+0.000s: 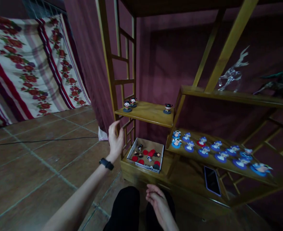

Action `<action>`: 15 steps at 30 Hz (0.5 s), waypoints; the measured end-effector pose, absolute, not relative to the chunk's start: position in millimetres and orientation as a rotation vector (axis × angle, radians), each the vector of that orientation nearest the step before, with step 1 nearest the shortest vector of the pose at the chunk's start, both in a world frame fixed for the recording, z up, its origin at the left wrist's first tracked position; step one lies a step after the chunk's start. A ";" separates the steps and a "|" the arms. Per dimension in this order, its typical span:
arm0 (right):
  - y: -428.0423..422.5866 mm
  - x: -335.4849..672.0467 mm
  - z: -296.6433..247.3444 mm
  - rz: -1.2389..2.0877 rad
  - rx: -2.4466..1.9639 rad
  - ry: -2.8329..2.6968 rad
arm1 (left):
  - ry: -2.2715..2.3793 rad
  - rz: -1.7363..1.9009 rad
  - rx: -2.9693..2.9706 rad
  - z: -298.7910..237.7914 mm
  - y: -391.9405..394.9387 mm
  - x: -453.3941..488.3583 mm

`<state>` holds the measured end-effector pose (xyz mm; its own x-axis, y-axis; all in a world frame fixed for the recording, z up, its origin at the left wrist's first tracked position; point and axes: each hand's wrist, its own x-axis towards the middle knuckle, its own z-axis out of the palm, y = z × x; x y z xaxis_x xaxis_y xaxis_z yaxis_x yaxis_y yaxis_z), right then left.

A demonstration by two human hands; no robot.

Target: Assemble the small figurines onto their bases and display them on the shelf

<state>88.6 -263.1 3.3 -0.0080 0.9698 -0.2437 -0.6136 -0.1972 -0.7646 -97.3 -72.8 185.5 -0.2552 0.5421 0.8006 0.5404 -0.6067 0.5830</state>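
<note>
My left hand (pixel 116 139), with a dark band on the wrist, is raised just in front of the left end of a small wooden shelf (pixel 148 113). Its thumb and fingers are apart and nothing shows between them. Two black-haired figurines on dark bases, a front one (pixel 127 106) and a back one (pixel 133 102), stand at that end. A third figurine (pixel 167 108) stands at the right end. Below is a shallow box (pixel 134 146) of loose small figurines and red discs (pixel 152 151). My right hand (pixel 157 200) hovers over my knees, fingers loosely bent, holding nothing visible.
On the lower right shelf stand several blue-and-white figurines (pixel 204 150), one on a red base. A phone (pixel 212 180) lies beneath them. Higher up are a clear deer ornament (pixel 231 75) and a dark ornament (pixel 280 83). A cable (pixel 47 140) crosses the tiled floor.
</note>
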 end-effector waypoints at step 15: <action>-83.3 50.7 -4.7 1.246 -1.078 -0.651 | 1.637 0.937 1.724 -36.4 21.5 -50.3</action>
